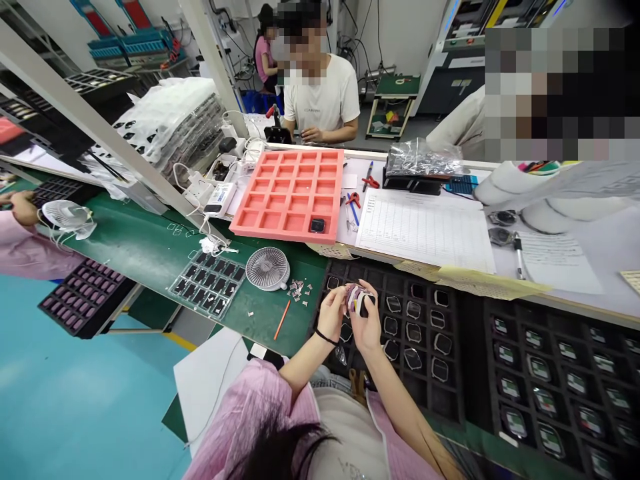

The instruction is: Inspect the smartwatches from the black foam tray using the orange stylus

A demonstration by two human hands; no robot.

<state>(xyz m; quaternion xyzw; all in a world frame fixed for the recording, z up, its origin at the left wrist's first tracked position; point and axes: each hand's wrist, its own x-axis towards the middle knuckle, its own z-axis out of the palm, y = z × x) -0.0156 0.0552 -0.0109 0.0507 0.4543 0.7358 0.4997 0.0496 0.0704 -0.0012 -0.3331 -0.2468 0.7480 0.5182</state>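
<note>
A small device with a dark face and a pale, purplish edge (356, 300) is held between my two hands, above the left part of a black compartment tray (370, 268). My right hand (367, 327) is closed round its right side, thumb on the dark face. My left hand (332, 313) pinches its left edge with the fingertips. Square metal-rimmed frames (413, 332) lie in the tray's compartments beside and beyond my right hand. What the left fingertips touch exactly is too small to tell.
A white fan (267, 269), an orange stick (282, 320) and a sheet of black pieces (207, 283) lie left. A pink tray (287, 230) and papers (423, 230) stand ahead. Another black tray (540, 319) is right. A person (323, 100) sits opposite; another's hand (23, 207) is far left.
</note>
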